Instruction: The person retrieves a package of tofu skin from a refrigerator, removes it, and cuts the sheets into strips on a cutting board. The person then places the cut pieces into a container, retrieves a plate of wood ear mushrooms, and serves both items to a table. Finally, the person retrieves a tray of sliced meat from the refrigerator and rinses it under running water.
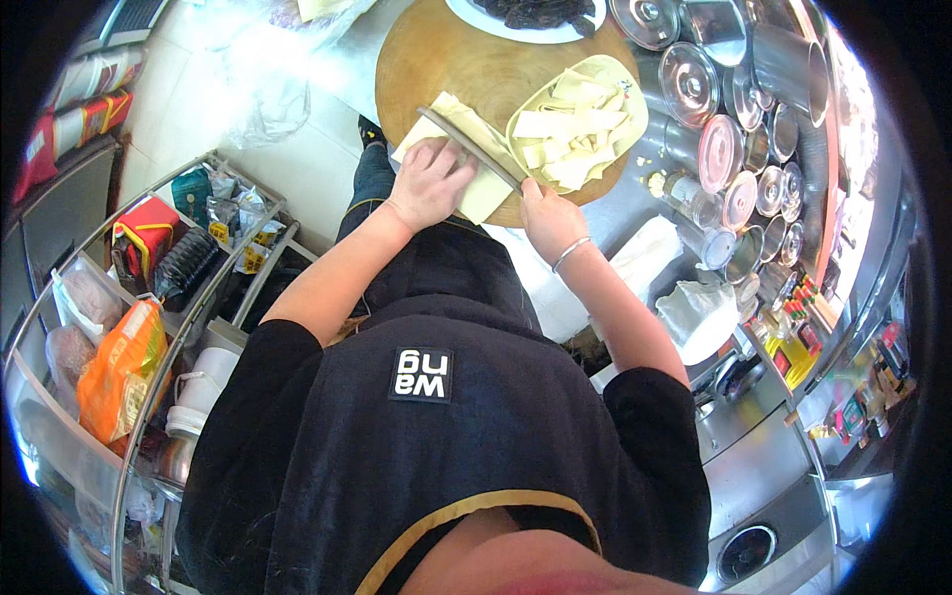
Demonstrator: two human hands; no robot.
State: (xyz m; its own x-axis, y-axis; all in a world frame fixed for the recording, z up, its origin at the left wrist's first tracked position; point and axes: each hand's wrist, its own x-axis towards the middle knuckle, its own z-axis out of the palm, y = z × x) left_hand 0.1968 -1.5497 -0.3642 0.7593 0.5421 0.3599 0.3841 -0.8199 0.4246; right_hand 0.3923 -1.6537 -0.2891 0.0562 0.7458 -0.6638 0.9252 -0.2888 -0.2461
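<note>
On a round wooden chopping board (pixel 431 67) lies a stack of pale yellow sheets, perhaps tofu skin (pixel 483 195). My left hand (pixel 433 181) presses on the stack with its fingers spread. The handle of a kitchen knife (pixel 476 149) is in my right hand (pixel 552 216), and its blade stands on edge across the sheets, just beside my left fingertips. Right of the knife, a pale oval basket (pixel 638 123) holds cut strips of the same material (pixel 573 134). A white plate (pixel 513 33) with dark food pieces sits at the board's far edge.
Metal canisters and round lids (pixel 689 83) crowd the right side of the metal counter. White cloth or paper (pixel 647 249) lies near my right forearm. To the left stands a metal rack (pixel 201 309) with packages and buckets; a clear plastic bag (pixel 271 111) is beyond it.
</note>
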